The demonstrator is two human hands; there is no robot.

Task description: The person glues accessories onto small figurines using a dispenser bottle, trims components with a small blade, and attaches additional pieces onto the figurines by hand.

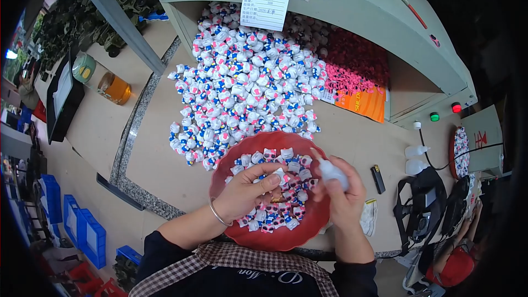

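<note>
My left hand, with a bracelet at the wrist, pinches a small white cat-like figurine with pink on it. In my right hand is a small white squeeze bottle, tilted, its thin nozzle pointing up and left towards the bowl's rim. The nozzle is apart from the figurine. Both hands are over a red bowl that holds many similar figurines, some with dark and pink patches. Beyond the bowl lies a large heap of white, blue and pink figurines.
A grey shelf unit stands over the heap, with pink pieces inside. To the right are a black lighter-like object, small white bottles and a black bag. A jar of amber liquid stands left.
</note>
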